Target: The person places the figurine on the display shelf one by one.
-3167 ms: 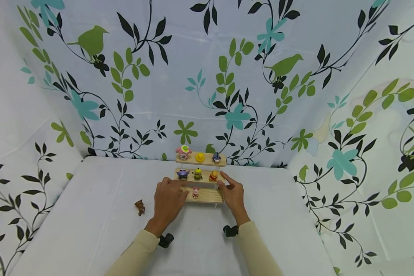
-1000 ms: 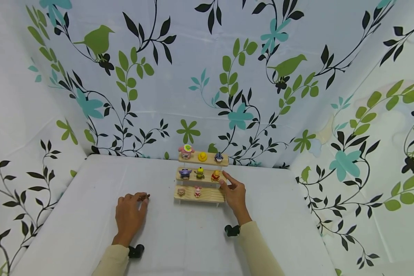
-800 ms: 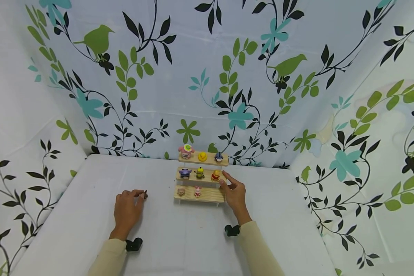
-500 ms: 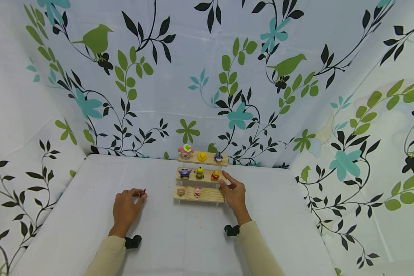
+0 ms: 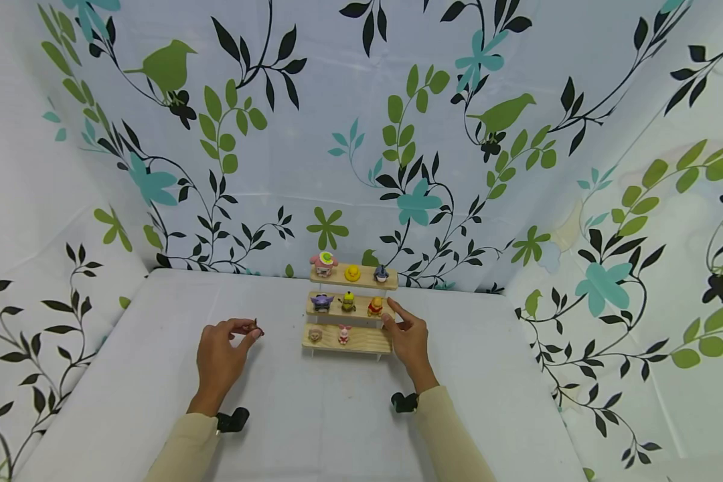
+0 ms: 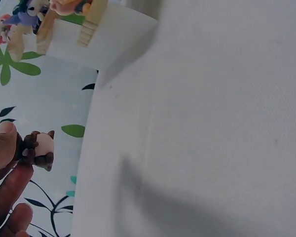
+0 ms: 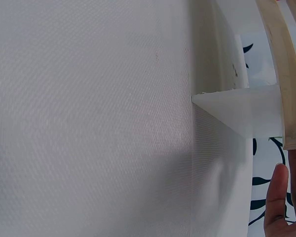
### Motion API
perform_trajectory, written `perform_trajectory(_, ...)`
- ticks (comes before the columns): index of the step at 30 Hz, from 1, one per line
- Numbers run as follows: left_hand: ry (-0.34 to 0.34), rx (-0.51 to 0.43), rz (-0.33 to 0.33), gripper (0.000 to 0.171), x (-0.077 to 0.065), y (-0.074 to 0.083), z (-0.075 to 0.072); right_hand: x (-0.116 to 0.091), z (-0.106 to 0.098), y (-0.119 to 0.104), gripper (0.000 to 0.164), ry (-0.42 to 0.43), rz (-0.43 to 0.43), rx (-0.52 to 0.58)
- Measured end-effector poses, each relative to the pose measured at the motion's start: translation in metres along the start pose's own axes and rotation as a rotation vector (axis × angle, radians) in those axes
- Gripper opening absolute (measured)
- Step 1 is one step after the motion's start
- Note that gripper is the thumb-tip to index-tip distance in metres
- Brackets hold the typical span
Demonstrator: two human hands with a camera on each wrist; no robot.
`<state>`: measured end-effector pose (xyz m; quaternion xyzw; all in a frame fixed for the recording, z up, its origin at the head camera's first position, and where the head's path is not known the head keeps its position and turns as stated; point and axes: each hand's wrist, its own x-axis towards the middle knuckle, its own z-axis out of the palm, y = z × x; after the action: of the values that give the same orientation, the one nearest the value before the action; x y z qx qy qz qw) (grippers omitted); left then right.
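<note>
My left hand pinches a small brown figurine with a pale belly between thumb and fingers, left of the display stand. In the left wrist view it is held sideways; its head end is hidden by my fingers. The three-tier wooden display stand carries small figurines. My right hand is at the stand's right side, index finger and thumb extended by the end of the middle shelf. On the lowest shelf are a tan figurine and a pink-and-white one.
The middle shelf bears a purple figurine, a green one and a red-yellow one. On top stand a pink figurine, a yellow duck and a dark blue one. Patterned cloth hangs behind the white table.
The tan figurine now stands on the lowest shelf. My left hand has left the stand, taken the brown figurine from the table and turned it. My right hand stays by the stand.
</note>
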<state>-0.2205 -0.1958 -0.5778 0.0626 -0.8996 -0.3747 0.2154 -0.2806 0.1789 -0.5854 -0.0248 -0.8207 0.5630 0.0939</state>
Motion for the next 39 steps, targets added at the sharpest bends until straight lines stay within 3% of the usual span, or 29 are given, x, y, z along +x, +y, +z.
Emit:
perform_trajectory(10, 0.001, -0.073, 0.046, 0.027, 0.004, 0.046, -0.009, 0.000, -0.001, 0.000, 0.048, -0.003, -0.001, 0.012)
perform_trajectory(18, -0.050, -0.126, 0.116, 0.030, 0.003, 0.088, -0.003, 0.000, -0.002, 0.000, 0.048, 0.002, 0.013, 0.018)
perform_trajectory(27, -0.095, -0.151, 0.226, 0.030, 0.000, 0.124, 0.017, 0.000, -0.003, -0.001, 0.048, 0.003, 0.011, 0.036)
perform_trajectory(39, -0.193, -0.101, 0.361, 0.028, -0.009, 0.159, 0.061, 0.001, -0.001, -0.002, 0.043, 0.007, 0.038, 0.032)
